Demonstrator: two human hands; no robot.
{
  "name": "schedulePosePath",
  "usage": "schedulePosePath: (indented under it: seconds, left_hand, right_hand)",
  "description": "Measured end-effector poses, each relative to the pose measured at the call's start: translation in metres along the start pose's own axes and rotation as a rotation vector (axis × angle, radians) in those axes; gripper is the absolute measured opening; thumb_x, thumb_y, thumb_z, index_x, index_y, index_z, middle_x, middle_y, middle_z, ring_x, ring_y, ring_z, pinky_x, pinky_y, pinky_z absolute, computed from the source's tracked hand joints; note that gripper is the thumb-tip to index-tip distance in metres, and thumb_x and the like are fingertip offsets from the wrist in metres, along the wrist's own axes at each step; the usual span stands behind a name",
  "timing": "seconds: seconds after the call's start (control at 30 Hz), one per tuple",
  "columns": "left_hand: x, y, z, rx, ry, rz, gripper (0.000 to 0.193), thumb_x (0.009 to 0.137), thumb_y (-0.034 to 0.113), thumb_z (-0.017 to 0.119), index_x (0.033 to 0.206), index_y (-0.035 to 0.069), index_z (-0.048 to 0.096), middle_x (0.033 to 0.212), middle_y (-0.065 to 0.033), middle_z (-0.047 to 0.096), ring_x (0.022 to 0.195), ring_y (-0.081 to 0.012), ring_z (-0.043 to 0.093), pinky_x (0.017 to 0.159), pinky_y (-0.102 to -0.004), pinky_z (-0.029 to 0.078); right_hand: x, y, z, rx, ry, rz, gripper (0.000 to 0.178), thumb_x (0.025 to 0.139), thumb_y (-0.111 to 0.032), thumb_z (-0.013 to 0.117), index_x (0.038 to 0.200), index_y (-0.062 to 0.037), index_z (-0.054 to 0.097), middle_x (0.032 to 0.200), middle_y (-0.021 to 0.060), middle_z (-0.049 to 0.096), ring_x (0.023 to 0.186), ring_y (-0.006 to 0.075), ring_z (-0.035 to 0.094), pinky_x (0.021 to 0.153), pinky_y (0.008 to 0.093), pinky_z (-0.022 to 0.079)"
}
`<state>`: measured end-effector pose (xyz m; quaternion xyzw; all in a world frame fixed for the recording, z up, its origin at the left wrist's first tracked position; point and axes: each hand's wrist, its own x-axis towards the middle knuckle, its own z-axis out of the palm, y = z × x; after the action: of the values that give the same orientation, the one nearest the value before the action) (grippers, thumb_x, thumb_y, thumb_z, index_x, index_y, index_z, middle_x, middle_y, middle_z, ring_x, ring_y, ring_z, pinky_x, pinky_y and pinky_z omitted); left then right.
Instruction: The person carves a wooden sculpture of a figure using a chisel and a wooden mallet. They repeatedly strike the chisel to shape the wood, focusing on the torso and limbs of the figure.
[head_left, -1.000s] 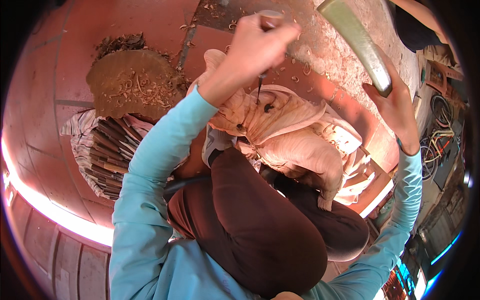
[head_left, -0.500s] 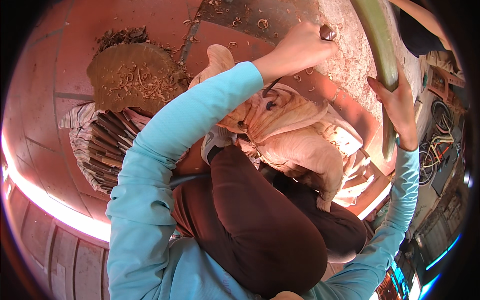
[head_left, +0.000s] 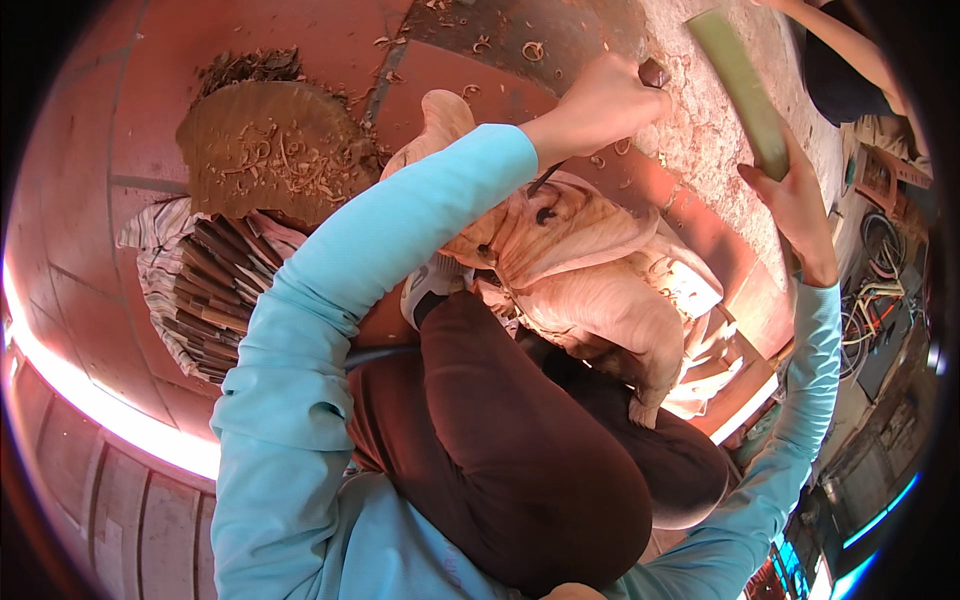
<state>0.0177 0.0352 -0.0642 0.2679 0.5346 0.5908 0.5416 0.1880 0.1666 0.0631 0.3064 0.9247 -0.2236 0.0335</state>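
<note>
Floor with its load. The floor (head_left: 70,200) consists of large reddish tiles with dark joints, giving way toward the upper right to a rough, pale strip (head_left: 685,130). On the tiles at left stands a brown wooden block (head_left: 215,165), its round-edged top strewn with curled shavings (head_left: 290,172); a heap of dark scraps (head_left: 245,68) lies just beyond it. Nearer the viewer, a striped cloth (head_left: 155,245) lies spread beneath a close row of wooden-handled tools (head_left: 212,300). Loose curls (head_left: 533,51) dot the darker paving (head_left: 505,25) at top.
</note>
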Motion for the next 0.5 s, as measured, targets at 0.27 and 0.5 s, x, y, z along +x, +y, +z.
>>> schedulePosePath:
  seconds: [0.27,0.5]
  left_hand:
    - [0.0,0.0,-0.003,-0.035,0.026,-0.046,0.02,0.077,0.016,0.064,0.077,-0.001,0.053,0.05,-0.0018,0.045,0.04,-0.0093,0.039,0.038,-0.0284,0.029]
    - [-0.002,0.004,-0.006,-0.079,0.077,-0.073,0.018,0.077,0.014,0.064,0.072,0.0,0.053,0.051,-0.0009,0.045,0.04,-0.0091,0.038,0.038,-0.0281,0.029]
  right_hand:
    - [0.007,-0.008,-0.011,-0.06,-0.147,0.037,0.065,0.076,-0.002,0.065,0.136,-0.0052,0.042,0.096,0.0083,0.062,0.076,0.0158,0.059,0.07,0.0263,0.048]
    - [0.018,0.001,-0.007,0.082,-0.376,0.103,0.067,0.074,0.0,0.064,0.137,-0.0057,0.042,0.108,0.0087,0.06,0.091,0.013,0.056,0.078,0.025,0.046]
